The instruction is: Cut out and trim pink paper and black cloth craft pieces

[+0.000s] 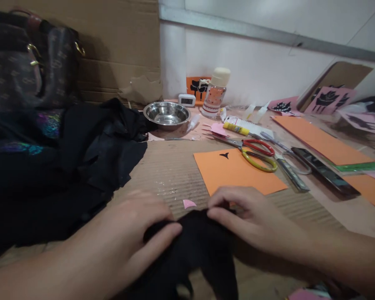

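Note:
A piece of black cloth [196, 237] hangs between my two hands near the front of the cardboard-covered table. My left hand [137, 233] pinches its upper left edge between thumb and fingers. At the upper right edge, my right hand [243, 212] grips the same cloth, fingers curled. Just beyond the cloth lies a small pink scrap [189, 203]. Past my right hand is an orange sheet [228, 175] bearing a small black cut-out [224, 156]. Scissors [246, 150] with one red and one yellow handle rest partly on that sheet.
A heap of black fabric [81, 166] and a brown bag [34, 66] fill the left. Behind stand a metal bowl [167, 114], a small digital clock [186, 100] and a bottle [215, 93]. A utility knife [292, 175], a phone [325, 171] and orange card [321, 139] lie right.

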The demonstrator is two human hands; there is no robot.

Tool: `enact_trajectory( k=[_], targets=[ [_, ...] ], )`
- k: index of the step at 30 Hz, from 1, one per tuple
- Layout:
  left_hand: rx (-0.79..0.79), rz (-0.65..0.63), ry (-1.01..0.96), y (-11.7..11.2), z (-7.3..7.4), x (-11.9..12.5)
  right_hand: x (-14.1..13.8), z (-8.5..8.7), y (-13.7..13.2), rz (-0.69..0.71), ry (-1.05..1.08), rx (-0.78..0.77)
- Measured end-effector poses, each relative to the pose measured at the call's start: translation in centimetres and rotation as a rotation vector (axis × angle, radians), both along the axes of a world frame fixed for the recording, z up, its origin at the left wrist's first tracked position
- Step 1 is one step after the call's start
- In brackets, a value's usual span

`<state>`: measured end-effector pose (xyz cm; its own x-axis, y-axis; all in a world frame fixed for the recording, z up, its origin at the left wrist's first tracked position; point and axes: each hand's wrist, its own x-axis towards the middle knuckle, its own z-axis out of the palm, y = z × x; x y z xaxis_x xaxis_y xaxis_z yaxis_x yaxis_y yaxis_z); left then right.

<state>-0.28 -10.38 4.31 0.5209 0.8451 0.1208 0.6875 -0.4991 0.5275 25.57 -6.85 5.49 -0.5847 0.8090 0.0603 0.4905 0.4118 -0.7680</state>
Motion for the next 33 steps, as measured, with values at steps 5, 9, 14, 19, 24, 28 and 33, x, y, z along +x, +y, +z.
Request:
enact_trajectory(
  k=[5,9,14,19,24,28,33],
  targets=[
    [-0.004,0.051,0.190,2.6,-0.8,0.4,-0.6,-2.9,2.7,-0.070,-0.089,0.090],
    [0.006,0.054,0.197,2.6,-1.2,0.1,-0.6,-3.1,3.1,-0.073,-0.110,0.131],
    [0.094,0.041,0.190,2.7,-1.2,0.3,-1.0,-2.7,3.6,-0.059,-0.165,0.180],
    [0.164,0.062,0.162,2.9,-1.6,-0.1,-0.7,-2.6,4.0,-0.125,-0.164,0.194],
    [0.466,0.047,0.193,2.4,-0.8,-0.3,1.1,-1.4,2.9,0.081,0.033,0.467],
    [0.700,-0.138,0.250,1.4,-0.8,0.3,1.5,-0.7,1.6,0.546,-0.226,0.364],
    [0.665,-0.188,0.358,0.5,-2.2,0.7,1.2,-1.2,1.3,0.579,-0.373,0.259]
  ],
)
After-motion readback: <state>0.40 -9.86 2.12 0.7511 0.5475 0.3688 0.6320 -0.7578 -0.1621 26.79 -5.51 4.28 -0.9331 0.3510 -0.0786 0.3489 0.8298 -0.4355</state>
